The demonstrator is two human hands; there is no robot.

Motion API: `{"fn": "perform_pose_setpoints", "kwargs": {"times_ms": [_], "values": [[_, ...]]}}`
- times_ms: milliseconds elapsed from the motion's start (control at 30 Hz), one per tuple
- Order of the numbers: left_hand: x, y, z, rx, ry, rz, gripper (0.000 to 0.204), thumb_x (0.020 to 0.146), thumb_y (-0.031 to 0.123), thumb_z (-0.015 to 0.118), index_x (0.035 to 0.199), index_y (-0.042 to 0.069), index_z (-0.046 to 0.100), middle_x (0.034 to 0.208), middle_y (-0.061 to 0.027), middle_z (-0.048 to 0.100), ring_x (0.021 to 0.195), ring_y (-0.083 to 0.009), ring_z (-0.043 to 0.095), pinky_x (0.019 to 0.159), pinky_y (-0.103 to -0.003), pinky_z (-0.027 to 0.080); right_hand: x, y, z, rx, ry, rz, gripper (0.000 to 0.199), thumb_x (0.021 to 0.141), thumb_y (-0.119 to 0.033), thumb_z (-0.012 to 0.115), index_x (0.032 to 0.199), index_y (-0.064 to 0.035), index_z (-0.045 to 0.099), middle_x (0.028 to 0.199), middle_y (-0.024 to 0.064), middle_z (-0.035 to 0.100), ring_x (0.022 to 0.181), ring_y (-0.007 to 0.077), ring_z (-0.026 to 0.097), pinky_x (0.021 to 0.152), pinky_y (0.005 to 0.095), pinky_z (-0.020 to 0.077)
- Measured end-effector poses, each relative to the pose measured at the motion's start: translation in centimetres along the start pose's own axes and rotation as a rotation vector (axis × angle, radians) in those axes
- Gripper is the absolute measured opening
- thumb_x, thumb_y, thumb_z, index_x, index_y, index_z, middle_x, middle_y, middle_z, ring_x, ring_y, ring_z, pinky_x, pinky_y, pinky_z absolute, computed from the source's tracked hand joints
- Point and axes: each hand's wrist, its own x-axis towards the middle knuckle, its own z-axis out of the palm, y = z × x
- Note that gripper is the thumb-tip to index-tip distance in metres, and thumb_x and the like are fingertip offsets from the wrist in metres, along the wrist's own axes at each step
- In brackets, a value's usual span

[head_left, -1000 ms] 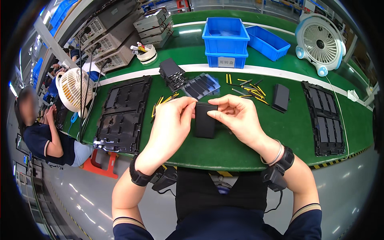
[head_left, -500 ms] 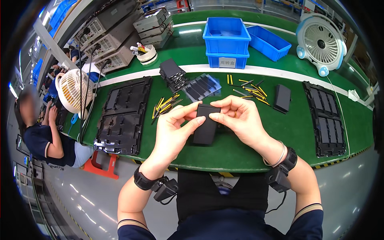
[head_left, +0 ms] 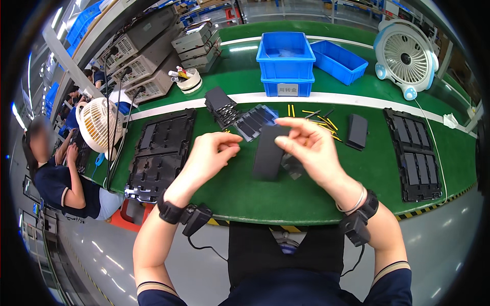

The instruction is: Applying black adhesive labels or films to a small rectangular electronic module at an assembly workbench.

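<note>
Black in colour, a slim rectangular block [head_left: 267, 157] is between the hands, its upper part pinched by thumb and fingers of the right hand [head_left: 315, 151]. The left hand [head_left: 208, 152] is apart from it, thumb and forefinger slightly parted. Left of that hand lies a moulded tray [head_left: 157, 162]; stacked blue bins [head_left: 286, 70] stand beyond both.

Left grip [head_left: 213, 151], apparently, off black block [head_left: 267, 155]

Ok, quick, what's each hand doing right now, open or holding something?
Left hand: open, loosely curled, nothing visible in it.
Right hand: closed on the black block.
</note>
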Motion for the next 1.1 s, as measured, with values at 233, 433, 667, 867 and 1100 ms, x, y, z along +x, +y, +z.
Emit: {"fn": "perform_pose_setpoints", "kwargs": {"times_ms": [233,433,667,867,1100], "values": [[2.2,1.7,2.8,0.281,0.02,0.234,0.026,0.072,0.014,0.071,0.091,-0.002,0.066,0.079,-0.0103,0.062,0.067,-0.0159,0.058,0.063,-0.027,0.048,1.0,-1.8,-2.9,0.102,0.262,-0.097,0.026,0.081,-0.006,0.066,0.106,-0.0037,0.059,0.084,0.0009,0.061,0.077,0.0067,0.059,0.068,0.0192,0.0488],[4.1,0.2,2.9,0.298,0.076,0.29,0.014,0.074,0.003,0.064,0.087,0.001,0.067,0.079,-0.0123,0.062,0.067,-0.0183,0.06,0.064,-0.028,0.049,1.2,-2.1,-4.2,0.049,0.335,-0.178,0.028,0.082,-0.007,0.065,0.108,-0.0054,0.055,0.082,-0.0017,0.058,0.076,0.0048,0.058,0.067,0.0176,0.0477],[4.3,0.3,-0.5,0.383,0.128,0.172,0.014,0.074,0.001,0.063,0.087,0.002,0.068,0.076,-0.0106,0.064,0.068,-0.0148,0.061,0.065,-0.026,0.048,1.4,-3.1,-4.8,0.158,0.426,-0.171,0.039,0.083,-0.008,0.065,0.119,-0.005,0.05,0.078,-0.003,0.054,0.076,0.0058,0.056,0.067,0.0209,0.049],[2.3,1.1,-3.1,0.445,0.034,0.016,0.014,0.071,0.009,0.07,0.08,-0.001,0.068,0.065,-0.009,0.065,0.061,-0.0112,0.061,0.059,-0.024,0.048,1.7,-2.4,-5.4,0.184,0.473,-0.143,0.032,0.083,-0.01,0.065,0.113,-0.0051,0.055,0.082,-0.0009,0.058,0.077,0.0063,0.057,0.066,0.0212,0.0484],[0.6,-1.7,-4.2,0.444,-0.001,-0.071,0.016,0.066,0.015,0.074,0.076,0.003,0.07,0.064,-0.0103,0.064,0.06,-0.0187,0.063,0.06,-0.029,0.049,1.6,-2.7,-5.1,0.207,0.388,-0.073,0.032,0.084,-0.012,0.065,0.113,-0.0038,0.056,0.082,-0.0002,0.059,0.079,0.0082,0.059,0.07,0.0232,0.0503]]}}
